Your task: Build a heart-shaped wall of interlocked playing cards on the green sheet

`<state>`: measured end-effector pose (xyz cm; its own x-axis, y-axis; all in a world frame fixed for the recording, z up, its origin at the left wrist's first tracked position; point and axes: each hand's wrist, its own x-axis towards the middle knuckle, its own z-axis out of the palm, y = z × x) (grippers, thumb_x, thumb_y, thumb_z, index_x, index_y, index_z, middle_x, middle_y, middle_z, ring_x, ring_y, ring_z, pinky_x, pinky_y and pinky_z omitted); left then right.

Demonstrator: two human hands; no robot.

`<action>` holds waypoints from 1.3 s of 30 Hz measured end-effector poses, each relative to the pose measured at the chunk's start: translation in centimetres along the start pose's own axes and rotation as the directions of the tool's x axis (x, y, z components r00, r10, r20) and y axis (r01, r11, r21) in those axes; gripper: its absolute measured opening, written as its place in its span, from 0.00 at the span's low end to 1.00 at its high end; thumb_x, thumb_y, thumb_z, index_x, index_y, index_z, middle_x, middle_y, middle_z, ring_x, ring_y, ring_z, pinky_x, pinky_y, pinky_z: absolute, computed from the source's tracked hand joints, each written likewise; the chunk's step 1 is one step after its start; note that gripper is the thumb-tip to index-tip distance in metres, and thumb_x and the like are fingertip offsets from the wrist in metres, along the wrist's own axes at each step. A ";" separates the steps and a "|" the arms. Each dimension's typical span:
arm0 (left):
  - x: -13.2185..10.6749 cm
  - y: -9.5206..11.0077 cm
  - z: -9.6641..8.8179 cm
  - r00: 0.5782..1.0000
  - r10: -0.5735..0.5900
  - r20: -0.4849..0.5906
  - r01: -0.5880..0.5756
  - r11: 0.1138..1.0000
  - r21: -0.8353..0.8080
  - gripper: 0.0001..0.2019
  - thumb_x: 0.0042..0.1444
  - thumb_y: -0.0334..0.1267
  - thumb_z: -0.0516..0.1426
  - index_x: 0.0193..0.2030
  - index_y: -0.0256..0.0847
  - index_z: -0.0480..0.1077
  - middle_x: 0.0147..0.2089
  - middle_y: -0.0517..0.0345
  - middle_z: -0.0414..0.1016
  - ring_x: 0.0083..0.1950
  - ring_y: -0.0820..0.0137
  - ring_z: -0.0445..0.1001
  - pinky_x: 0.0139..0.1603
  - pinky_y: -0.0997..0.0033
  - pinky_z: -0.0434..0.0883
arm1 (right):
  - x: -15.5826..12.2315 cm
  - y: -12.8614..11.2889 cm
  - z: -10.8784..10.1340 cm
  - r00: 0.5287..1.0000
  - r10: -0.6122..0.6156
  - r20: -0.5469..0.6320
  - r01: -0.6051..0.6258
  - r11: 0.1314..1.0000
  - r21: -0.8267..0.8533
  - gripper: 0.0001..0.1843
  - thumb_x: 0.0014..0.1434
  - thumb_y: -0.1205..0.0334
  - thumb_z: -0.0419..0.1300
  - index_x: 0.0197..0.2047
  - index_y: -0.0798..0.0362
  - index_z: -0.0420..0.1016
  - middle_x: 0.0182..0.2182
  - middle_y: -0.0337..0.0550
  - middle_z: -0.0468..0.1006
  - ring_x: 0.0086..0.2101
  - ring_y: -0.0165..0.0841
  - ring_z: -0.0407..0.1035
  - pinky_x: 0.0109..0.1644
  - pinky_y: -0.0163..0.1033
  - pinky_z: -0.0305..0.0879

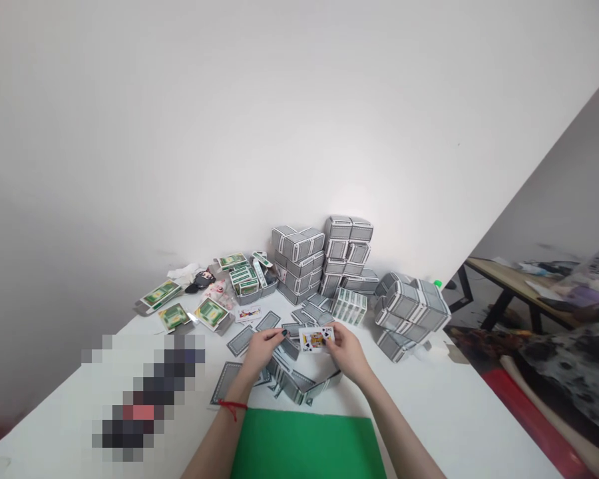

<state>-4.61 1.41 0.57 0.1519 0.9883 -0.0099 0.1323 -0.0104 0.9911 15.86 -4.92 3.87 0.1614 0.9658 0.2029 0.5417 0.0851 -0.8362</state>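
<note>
My right hand [348,349] pinches a face-up court card [315,339], held just above the white table [454,412]. My left hand [264,346], a red string on its wrist, has its fingers curled near the card's left edge; whether it touches the card or holds anything is unclear. Under both hands lie several loose grey-backed cards [294,382], spread in a rough arc. A single face-up card [248,312] lies further back to the left.
Stacks of grey card bundles [324,256] stand against the wall, more [412,309] at the right. Green card boxes [210,311] and a small tray of packs [247,279] lie at the left. A green sheet [307,442] covers the near edge. Another table [519,283] stands at the right.
</note>
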 end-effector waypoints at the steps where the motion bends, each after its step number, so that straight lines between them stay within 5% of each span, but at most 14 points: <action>1: 0.0 0.0 0.1 1.000 0.006 0.011 -0.006 1.000 -0.010 0.17 0.39 0.47 0.58 0.31 0.38 0.79 0.36 0.51 0.80 0.39 0.60 0.74 0.40 0.66 0.69 | -1.0 0.3 -0.2 1.000 0.016 -0.009 -0.016 1.000 0.008 0.07 0.48 0.63 0.51 0.32 0.52 0.67 0.23 0.39 0.72 0.26 0.33 0.67 0.28 0.33 0.59; 8: -0.3 0.2 0.3 0.998 0.015 0.064 -0.015 1.000 -0.014 0.17 0.41 0.48 0.58 0.32 0.38 0.78 0.37 0.53 0.80 0.41 0.60 0.74 0.43 0.66 0.68 | -4.1 0.3 0.4 0.996 0.074 -0.040 -0.078 0.992 -0.095 0.03 0.47 0.63 0.52 0.26 0.51 0.60 0.17 0.32 0.64 0.19 0.29 0.58 0.24 0.31 0.51; 26: 0.2 -0.8 -0.2 0.998 -0.038 -0.045 0.032 0.991 -0.131 0.17 0.40 0.47 0.59 0.31 0.36 0.78 0.40 0.49 0.79 0.46 0.57 0.73 0.50 0.62 0.65 | -4.4 -2.1 1.4 0.999 0.019 0.026 -0.014 0.983 -0.183 0.06 0.47 0.68 0.48 0.31 0.50 0.60 0.28 0.39 0.72 0.28 0.33 0.67 0.33 0.33 0.60; 39: 0.0 -0.4 0.0 0.999 -0.045 0.015 0.046 0.993 -0.106 0.20 0.40 0.48 0.59 0.36 0.35 0.77 0.42 0.50 0.78 0.46 0.59 0.72 0.48 0.64 0.66 | -4.1 -1.9 1.7 0.999 0.031 0.012 -0.028 0.979 -0.203 0.07 0.49 0.69 0.48 0.33 0.50 0.60 0.30 0.41 0.75 0.31 0.34 0.69 0.34 0.34 0.60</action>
<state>-4.68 1.44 0.22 0.1604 0.9855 -0.0560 0.0342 0.0511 0.9981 12.83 -8.62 3.75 0.1678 0.9709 0.1708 0.6934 0.0070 -0.7205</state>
